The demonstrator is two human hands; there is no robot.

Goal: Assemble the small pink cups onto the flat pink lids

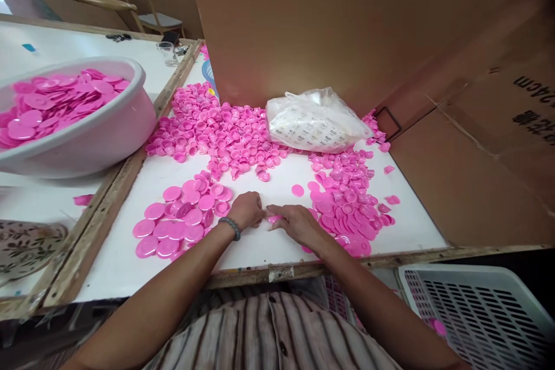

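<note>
My left hand (246,210), with a beaded bracelet (230,228) at the wrist, is closed in a loose fist over the white tabletop (255,248). Whatever its fingers hold is hidden. Just to its right, my right hand (298,224) has thumb and index finger around a small pink plastic disc (274,218), and the fingertips of both hands nearly meet. Flat pink discs (167,230) lie in a loose group left of my left hand. Beside my right hand, more overlapping discs (347,217) are heaped. Small pink cup-shaped pieces (234,133) spread across the back.
A large pale tub (143,110) of pink discs stands at left, beyond a wooden table edge (108,208). A white plastic bag (318,121) lies against tall cardboard (338,23). More cardboard (477,167) borders the right. Below the front edge sits a slatted basket (477,306).
</note>
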